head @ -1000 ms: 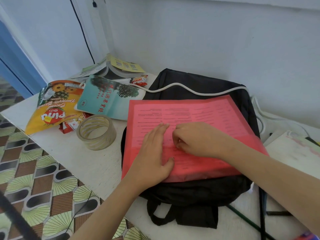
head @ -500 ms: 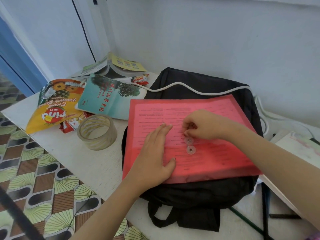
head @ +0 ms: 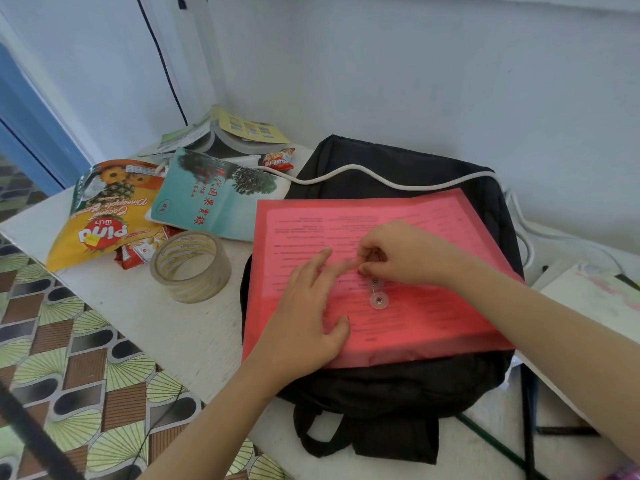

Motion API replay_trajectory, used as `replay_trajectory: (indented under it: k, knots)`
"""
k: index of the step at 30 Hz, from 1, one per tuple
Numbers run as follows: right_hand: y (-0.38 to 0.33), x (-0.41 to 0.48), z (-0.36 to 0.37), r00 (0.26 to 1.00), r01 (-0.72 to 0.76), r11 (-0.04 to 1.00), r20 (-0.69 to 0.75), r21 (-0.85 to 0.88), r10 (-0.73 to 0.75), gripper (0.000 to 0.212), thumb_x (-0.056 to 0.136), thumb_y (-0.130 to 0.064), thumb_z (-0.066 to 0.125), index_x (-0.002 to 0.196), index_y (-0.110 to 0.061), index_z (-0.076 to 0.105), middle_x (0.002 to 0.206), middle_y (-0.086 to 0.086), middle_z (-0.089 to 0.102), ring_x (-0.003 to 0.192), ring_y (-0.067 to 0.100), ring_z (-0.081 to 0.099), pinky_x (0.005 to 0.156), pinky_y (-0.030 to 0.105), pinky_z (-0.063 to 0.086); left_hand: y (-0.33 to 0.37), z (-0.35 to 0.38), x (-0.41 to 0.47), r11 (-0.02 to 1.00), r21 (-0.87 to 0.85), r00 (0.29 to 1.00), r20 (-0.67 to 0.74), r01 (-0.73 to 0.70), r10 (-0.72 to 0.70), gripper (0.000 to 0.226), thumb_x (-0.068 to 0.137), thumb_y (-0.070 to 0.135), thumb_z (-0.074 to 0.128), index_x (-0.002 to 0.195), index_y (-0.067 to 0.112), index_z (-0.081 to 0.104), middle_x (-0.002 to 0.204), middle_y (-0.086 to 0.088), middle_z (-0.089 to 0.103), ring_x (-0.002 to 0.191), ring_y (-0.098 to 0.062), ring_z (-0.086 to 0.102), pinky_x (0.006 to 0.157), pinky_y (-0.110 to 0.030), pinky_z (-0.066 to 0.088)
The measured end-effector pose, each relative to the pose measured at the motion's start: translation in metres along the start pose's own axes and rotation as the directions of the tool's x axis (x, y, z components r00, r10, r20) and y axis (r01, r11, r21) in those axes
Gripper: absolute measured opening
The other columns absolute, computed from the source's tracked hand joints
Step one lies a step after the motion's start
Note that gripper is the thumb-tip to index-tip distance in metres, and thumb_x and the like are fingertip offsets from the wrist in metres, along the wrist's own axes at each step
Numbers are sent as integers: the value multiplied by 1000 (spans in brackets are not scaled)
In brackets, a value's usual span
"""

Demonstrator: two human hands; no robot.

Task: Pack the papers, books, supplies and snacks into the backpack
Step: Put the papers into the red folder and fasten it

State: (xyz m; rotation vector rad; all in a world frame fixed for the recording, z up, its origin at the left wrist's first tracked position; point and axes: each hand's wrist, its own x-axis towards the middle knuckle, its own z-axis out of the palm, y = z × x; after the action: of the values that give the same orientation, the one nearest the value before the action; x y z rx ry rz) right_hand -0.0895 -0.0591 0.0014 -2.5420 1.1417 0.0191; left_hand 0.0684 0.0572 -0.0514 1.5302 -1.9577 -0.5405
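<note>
A red translucent document envelope (head: 422,317) with printed papers inside lies flat on top of a black backpack (head: 391,393). My left hand (head: 308,313) rests flat on the envelope's left part with straight fingers. My right hand (head: 405,254) is curled over the envelope's middle, its fingertips pinching at the string closure just above two clear round buttons (head: 378,299). A teal book (head: 214,195), an open book (head: 225,136), a yellow pineapple snack bag (head: 97,216), small red snack packets (head: 138,251) and a roll of clear tape (head: 190,266) lie to the left on the white table (head: 166,337).
A white cable (head: 346,178) runs across the backpack's top toward the right wall. A small candy wrapper (head: 277,159) sits beside the open book. Papers (head: 595,299) lie at the right edge. The table's left edge drops to a patterned floor (head: 69,375). Walls close in behind.
My right hand has lifted off the envelope's middle and slid slightly up, uncovering the two round buttons of the closure. My left hand has stayed in place.
</note>
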Motion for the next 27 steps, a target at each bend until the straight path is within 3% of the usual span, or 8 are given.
replay_trajectory:
  k: [2,5,9,14,20,27]
  knots:
    - [-2,2,1,1000,-7,1000,-1,24,7,6,82,-21,64,77,-23,63,74,-7,66,71,9,59,66,25,46,1,1,0,999,38,999,5,-35,34,53,77,27,52,126,45,48,153,9,17,133,-3,15,102,-12,7]
    - [-2,5,0,999,-35,995,10,88,34,10,80,-19,67,72,-22,62,66,-9,63,61,3,56,57,16,41,1,2,-2,991,115,998,30,-65,61,50,77,31,38,123,40,57,155,1,17,137,-15,17,109,-24,10]
    - [1,5,-2,998,-66,992,10,105,65,7,79,-17,69,74,-19,65,66,-9,60,62,5,55,65,25,47,1,3,-2,985,167,998,43,-46,39,53,78,34,32,125,39,56,156,0,14,141,-21,15,113,-33,13]
    - [13,-4,-4,993,-116,988,-11,97,118,10,78,-17,70,71,-21,64,65,-12,59,61,0,53,59,17,42,3,3,-1,977,213,998,60,-28,15,55,78,38,27,127,42,52,156,0,13,141,-20,11,113,-31,7]
    - [13,-11,-6,993,-113,992,-18,62,114,7,80,-17,68,73,-20,66,67,-10,61,65,6,56,66,25,47,3,3,-1,978,208,998,65,-18,5,56,77,39,26,128,43,51,156,0,13,141,-19,10,114,-33,8]
    - [5,-31,-11,995,-103,992,2,-77,103,6,84,-21,59,82,-23,64,73,-13,59,70,6,54,65,24,45,1,2,-1,989,146,999,43,-25,19,52,76,34,34,123,43,54,154,-1,20,138,-16,17,112,-28,11]
